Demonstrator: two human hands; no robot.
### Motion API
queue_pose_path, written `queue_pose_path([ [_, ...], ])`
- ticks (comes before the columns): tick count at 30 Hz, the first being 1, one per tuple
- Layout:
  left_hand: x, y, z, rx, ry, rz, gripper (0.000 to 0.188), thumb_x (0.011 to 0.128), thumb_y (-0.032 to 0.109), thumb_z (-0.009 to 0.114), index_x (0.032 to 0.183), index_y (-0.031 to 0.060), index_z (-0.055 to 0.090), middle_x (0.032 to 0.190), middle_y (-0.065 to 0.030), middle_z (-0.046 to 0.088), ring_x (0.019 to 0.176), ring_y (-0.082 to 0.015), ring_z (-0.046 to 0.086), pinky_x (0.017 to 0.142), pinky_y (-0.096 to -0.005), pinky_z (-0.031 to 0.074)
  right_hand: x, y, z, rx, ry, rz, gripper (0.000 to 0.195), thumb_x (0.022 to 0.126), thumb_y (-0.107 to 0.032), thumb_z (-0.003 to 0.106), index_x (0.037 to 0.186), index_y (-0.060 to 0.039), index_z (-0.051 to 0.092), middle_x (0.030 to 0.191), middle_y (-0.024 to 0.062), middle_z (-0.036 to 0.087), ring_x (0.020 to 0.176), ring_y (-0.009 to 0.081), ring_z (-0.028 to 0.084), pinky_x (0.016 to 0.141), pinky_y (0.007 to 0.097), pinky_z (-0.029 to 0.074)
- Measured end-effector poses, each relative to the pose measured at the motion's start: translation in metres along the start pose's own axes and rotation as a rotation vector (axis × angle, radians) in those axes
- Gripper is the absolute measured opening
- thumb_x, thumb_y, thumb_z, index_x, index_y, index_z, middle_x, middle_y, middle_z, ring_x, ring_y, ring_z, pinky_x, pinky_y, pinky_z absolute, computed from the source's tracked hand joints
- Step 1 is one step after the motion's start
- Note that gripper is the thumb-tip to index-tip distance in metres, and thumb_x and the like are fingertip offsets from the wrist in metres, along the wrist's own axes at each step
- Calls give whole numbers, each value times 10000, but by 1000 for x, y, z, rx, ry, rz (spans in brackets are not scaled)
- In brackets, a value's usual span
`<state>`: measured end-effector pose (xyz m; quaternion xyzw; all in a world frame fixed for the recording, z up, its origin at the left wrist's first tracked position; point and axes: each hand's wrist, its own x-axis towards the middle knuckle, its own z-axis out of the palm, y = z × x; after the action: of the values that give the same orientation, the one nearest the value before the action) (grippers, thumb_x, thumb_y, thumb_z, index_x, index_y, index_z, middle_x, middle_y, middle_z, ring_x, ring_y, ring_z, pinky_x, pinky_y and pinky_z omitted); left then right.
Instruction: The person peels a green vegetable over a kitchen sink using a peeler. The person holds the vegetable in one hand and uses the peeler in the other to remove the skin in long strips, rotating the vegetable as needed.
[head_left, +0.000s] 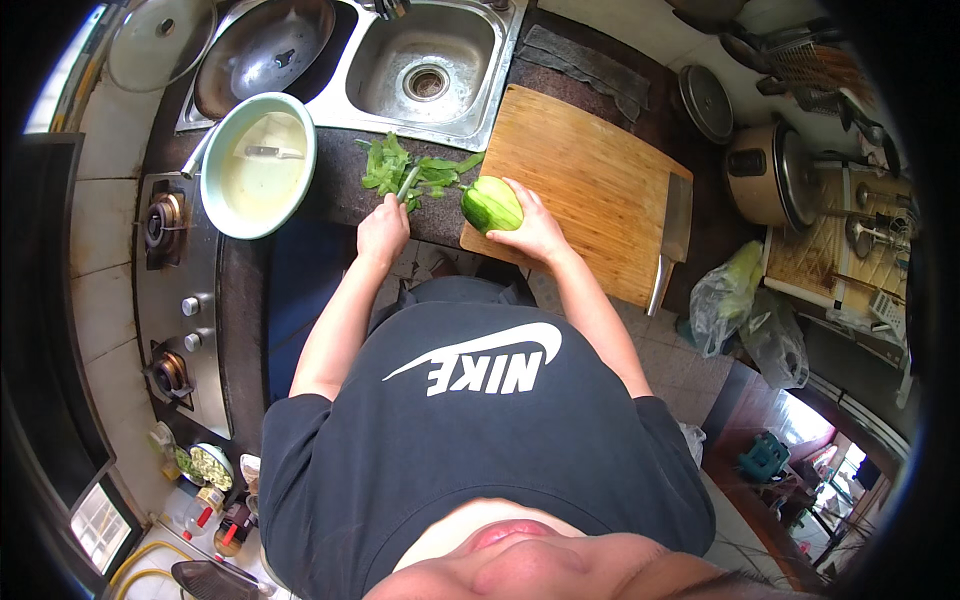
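My left hand (384, 231) is closed around a slim, pale green tool (408, 184), perhaps a peeler; its exact kind is unclear. Green peelings (390, 166) lie just beyond it on the dark counter. In my right hand (536, 229) is a partly peeled green vegetable (491, 205), perhaps a squash, with pale flesh and darker skin showing. It is over the near left edge of a wooden cutting board (585, 172). Along the board's right side rests a cleaver (675, 221) with a metal handle.
A pale green basin (212, 180) holds cloudy water and a small knife (274, 152). Beyond are a steel sink (480, 124) and a wok (262, 52). The gas stove (195, 262) is left. On the right are a rice cooker (761, 176) and plastic bags (720, 307).
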<state>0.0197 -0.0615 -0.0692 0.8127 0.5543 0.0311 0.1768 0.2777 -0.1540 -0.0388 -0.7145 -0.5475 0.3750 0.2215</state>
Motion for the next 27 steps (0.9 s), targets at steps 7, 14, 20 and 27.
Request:
queue_pose_path([
  [7,-18,75,-14,-322,-17,348,182,911,222,510,893,53,444,701,-188,591,670,-394,607,581,-493,478,-3,-5,0,-22,14,5,963,561,-398,812,1388,-207,357,1293,167,472,1161,341,511,959,415,447],
  [14,-4,69,-10,-206,-108,184,196,928,254,455,924,59,458,712,-193,626,665,-394,622,590,-501,498,-1,-3,3,20,51,-7,945,563,-385,816,1378,-203,375,1296,166,475,1179,340,497,971,415,437],
  [20,2,53,-11,-262,-50,119,231,940,277,438,931,47,456,719,-218,616,690,-426,610,624,-525,485,-2,-4,-1,47,16,0,959,562,-377,821,1384,-187,365,1318,172,458,1206,329,477,991,408,421],
  [27,7,30,-17,-157,-37,52,220,920,281,489,958,65,490,792,-194,632,747,-374,632,642,-486,493,1,-3,-1,58,-8,12,951,567,-372,822,1383,-182,371,1317,177,457,1209,329,474,1004,406,407],
])
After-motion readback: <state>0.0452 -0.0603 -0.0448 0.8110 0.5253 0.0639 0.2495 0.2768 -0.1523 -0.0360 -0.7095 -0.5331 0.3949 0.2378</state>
